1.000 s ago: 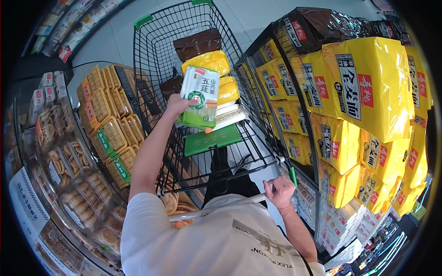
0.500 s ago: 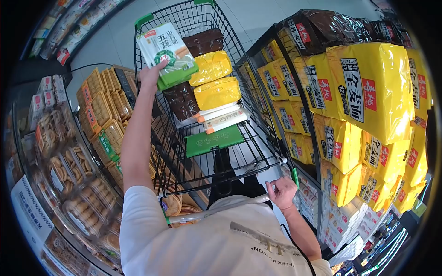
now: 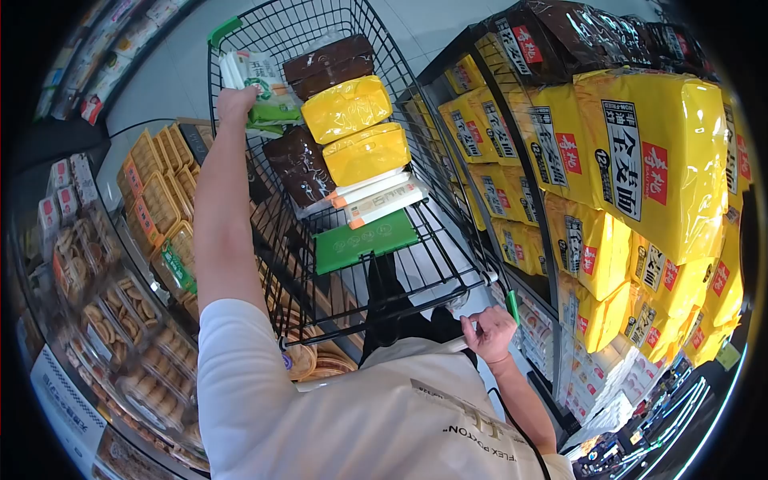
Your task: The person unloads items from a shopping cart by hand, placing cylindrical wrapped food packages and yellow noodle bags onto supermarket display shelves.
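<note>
My left hand (image 3: 238,102) reaches into the far left of a black wire shopping cart (image 3: 282,24), its fingers closed on a white-and-green noodle pack (image 3: 262,74). That pack stands tilted against the left side, partly covered by the hand. Right of it lie a dark brown pack (image 3: 330,67) and two yellow packs (image 3: 346,110). Another dark brown pack (image 3: 298,166) is just below it. Slim white packs with orange ends (image 3: 387,202) rest nearer me. My right hand (image 3: 490,334) is wrapped round the cart's handle (image 3: 454,346) at its right end.
Yellow noodle bags (image 3: 652,160) are stacked on a rack at the right, with dark brown bags (image 3: 560,40) on top. Clear boxes of cookies (image 3: 160,384) and trays of baked goods (image 3: 164,192) line the left. A green panel (image 3: 366,240) is on the cart's near part.
My left hand has moved left and farther away, lowering the noodle pack into the cart's far left, where it now tilts. My right hand has stayed on the handle.
</note>
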`<act>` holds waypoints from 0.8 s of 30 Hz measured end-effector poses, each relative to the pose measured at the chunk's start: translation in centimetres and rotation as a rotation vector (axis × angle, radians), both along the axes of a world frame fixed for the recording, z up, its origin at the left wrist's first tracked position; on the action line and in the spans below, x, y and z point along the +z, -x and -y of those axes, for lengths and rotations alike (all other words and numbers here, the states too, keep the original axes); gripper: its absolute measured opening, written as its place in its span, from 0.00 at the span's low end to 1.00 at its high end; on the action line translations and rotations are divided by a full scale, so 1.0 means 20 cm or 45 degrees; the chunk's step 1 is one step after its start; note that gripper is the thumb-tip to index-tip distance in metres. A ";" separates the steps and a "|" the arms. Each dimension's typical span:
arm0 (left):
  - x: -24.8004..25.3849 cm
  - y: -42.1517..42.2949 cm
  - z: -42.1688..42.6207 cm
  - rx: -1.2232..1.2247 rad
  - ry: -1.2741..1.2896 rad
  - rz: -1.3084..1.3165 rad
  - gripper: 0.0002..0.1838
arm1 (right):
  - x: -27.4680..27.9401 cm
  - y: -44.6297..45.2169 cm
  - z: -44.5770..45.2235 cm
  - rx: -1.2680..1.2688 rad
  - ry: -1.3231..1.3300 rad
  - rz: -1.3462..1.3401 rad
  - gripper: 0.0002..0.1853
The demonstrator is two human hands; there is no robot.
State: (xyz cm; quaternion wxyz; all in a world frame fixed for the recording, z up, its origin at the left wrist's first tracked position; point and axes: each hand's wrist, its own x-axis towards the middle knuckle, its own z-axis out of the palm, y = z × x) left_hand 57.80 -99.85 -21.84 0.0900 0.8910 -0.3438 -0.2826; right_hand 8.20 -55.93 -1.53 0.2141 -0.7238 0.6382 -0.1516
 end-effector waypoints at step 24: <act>-0.14 0.24 -0.25 -0.971 0.196 0.933 0.16 | 0.01 0.05 0.07 0.032 -0.005 -0.010 0.13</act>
